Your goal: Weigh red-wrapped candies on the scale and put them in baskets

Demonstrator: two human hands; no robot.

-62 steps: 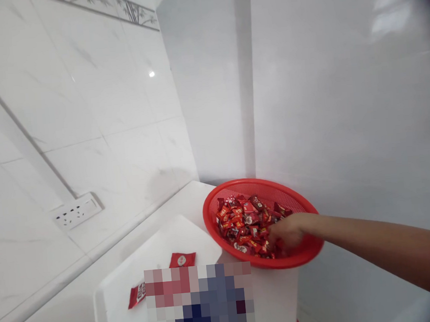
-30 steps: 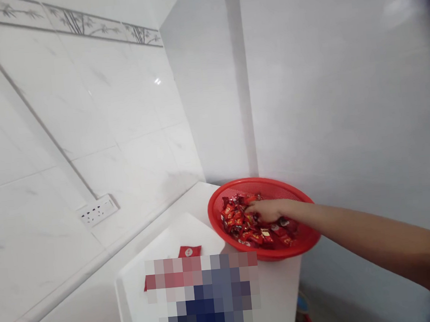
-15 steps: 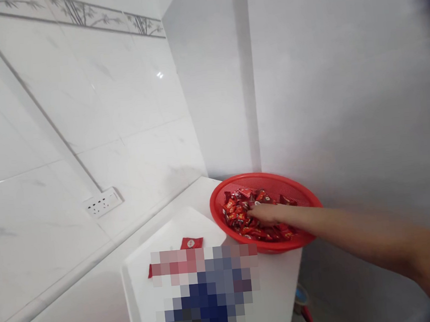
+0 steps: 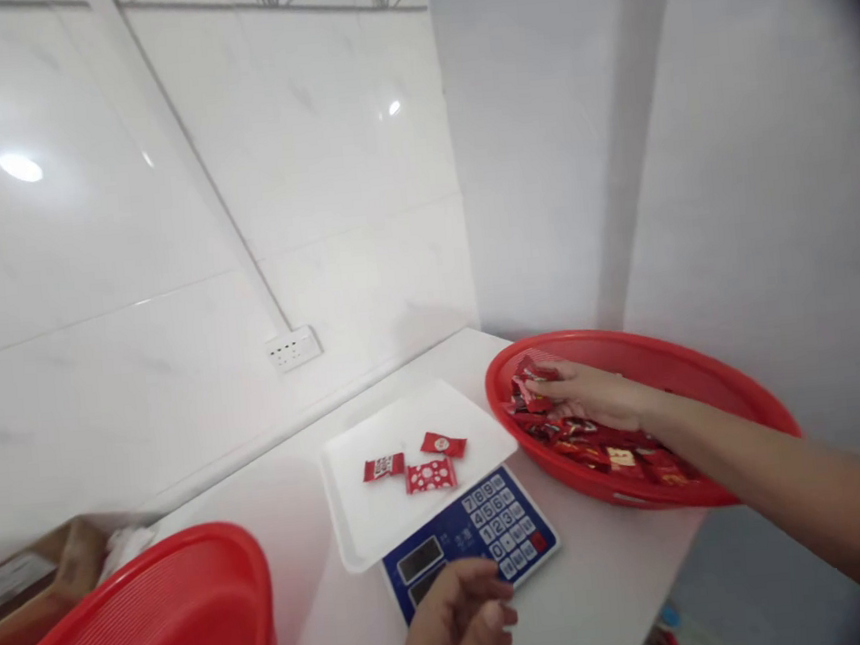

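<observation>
My right hand (image 4: 591, 396) reaches into a red plastic basket (image 4: 754, 415) at the right, its fingers closed around some red-wrapped candies (image 4: 531, 379). More candies in red wrappers lie below it in the basket. My left hand (image 4: 461, 626) hovers over the lower part of a blue scale (image 4: 460, 541) with a number keypad, fingers loosely bent and apart, holding nothing. Behind the keypad, the white scale tray (image 4: 365, 529) carries a dotted red candy packet (image 4: 430, 476), a plain red one (image 4: 444, 445) and a red-and-white one (image 4: 383, 467).
A second red basket (image 4: 221, 602) stands at the lower left, beside a cardboard box (image 4: 68, 575). All this rests on a white table (image 4: 596, 589) against the tiled wall. A socket (image 4: 295, 348) is on that wall. The table's right edge drops to the floor.
My view has swung left and down, bringing the left hand, second basket and box into sight. My right hand, earlier deep among the candies, now lifts some at the basket's left side.
</observation>
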